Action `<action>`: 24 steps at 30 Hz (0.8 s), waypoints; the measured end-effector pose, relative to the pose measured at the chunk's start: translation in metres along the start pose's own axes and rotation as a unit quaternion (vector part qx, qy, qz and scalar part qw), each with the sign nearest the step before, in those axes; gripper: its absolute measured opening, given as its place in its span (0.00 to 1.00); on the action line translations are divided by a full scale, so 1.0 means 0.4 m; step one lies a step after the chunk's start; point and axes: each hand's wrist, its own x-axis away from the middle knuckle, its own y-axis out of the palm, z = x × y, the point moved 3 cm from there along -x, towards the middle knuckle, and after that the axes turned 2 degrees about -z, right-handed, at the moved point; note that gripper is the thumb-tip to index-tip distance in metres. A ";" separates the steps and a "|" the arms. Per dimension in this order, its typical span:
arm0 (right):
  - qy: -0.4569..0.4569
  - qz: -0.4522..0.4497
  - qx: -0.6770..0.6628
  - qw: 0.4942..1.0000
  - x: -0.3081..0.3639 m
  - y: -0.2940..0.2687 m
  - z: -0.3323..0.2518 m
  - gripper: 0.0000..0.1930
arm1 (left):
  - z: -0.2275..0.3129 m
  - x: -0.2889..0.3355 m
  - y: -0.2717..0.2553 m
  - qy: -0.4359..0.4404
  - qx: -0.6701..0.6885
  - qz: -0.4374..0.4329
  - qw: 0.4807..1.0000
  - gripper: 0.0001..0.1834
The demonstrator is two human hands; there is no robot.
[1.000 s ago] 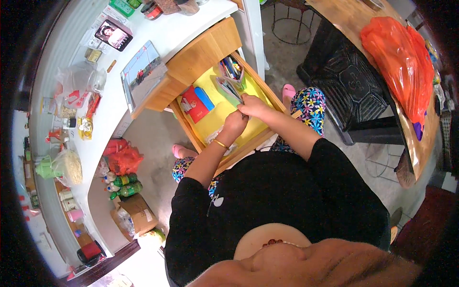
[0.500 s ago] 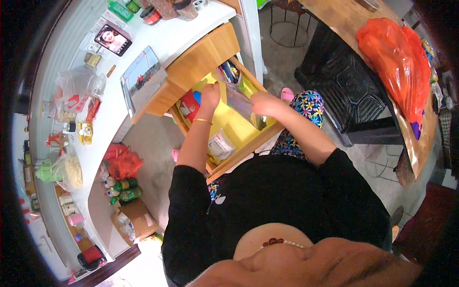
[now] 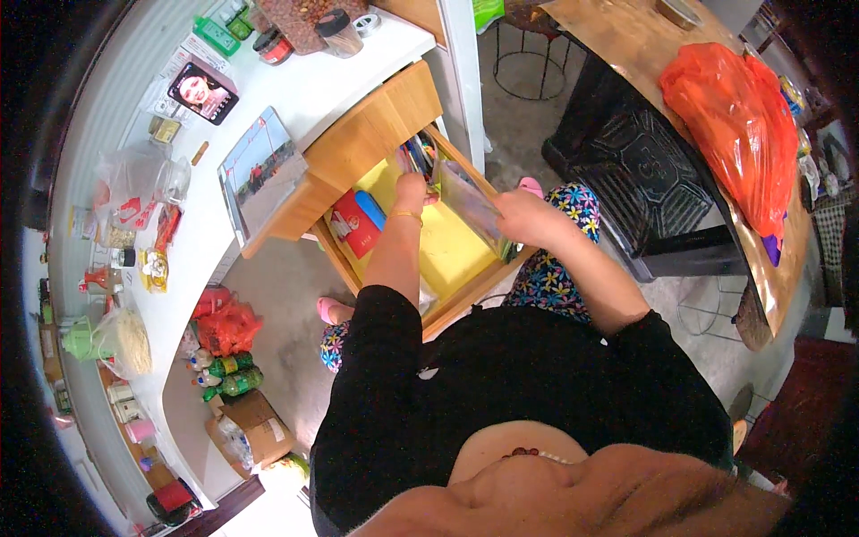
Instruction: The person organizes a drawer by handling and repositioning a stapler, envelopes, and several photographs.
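An open wooden drawer (image 3: 467, 311) with a yellow lining (image 3: 447, 246) is in front of me. My left hand (image 3: 412, 193) is inside it, fingers curled beside several pens (image 3: 419, 154). Something small shows at its fingertips, too hidden to name. At the drawer's right side, my right hand (image 3: 530, 218) is closed on the near end of a clear plastic pouch (image 3: 470, 208), which leans along that side. Left of my left wrist lie a red packet (image 3: 354, 225) and a blue, rounded object (image 3: 369, 209). My left forearm covers part of the drawer.
On the white counter (image 3: 201, 242) stand a phone (image 3: 204, 92), a picture board (image 3: 262, 174), jars and plastic bags. To the right, a wooden table (image 3: 617, 36) carries a large red plastic bag (image 3: 729, 134). A cardboard box (image 3: 258, 430) and green bottles (image 3: 234, 383) sit below left.
My left hand has moved right, from beside the blue object toward the pens. The pouch has shifted toward the drawer's right side with my right hand. My left arm now mostly hides the white packet.
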 end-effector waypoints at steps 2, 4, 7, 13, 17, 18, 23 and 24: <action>0.002 -0.003 0.002 1.000 -0.008 0.003 0.002 0.12 | -0.025 -0.016 -0.024 -0.007 0.062 -0.010 0.998 0.14; 0.063 -0.008 -0.015 0.998 -0.018 0.013 0.026 0.11 | -0.028 -0.008 -0.028 0.036 0.014 -0.026 0.999 0.14; 0.043 0.000 -0.021 0.999 -0.058 0.041 -0.002 0.11 | -0.122 -0.065 -0.139 0.104 -0.058 -0.027 0.993 0.14; 0.041 0.067 -0.008 0.997 -0.216 0.087 -0.034 0.09 | -0.198 -0.077 -0.214 0.128 -0.047 -0.082 0.987 0.11; 0.035 0.093 0.023 0.995 -0.336 0.117 0.024 0.08 | -0.186 -0.077 -0.137 0.162 -0.088 -0.082 0.979 0.09; 0.040 0.104 0.019 0.994 -0.355 0.122 0.048 0.08 | -0.122 0.031 -0.085 0.097 0.039 -0.053 0.993 0.09; 0.038 0.137 -0.031 0.989 -0.424 0.138 -0.021 0.09 | -0.140 0.019 -0.159 0.127 -0.137 -0.029 0.982 0.10; 0.037 0.164 -0.032 0.985 -0.432 0.151 0.014 0.10 | -0.094 0.088 -0.107 0.126 -0.069 0.006 0.990 0.12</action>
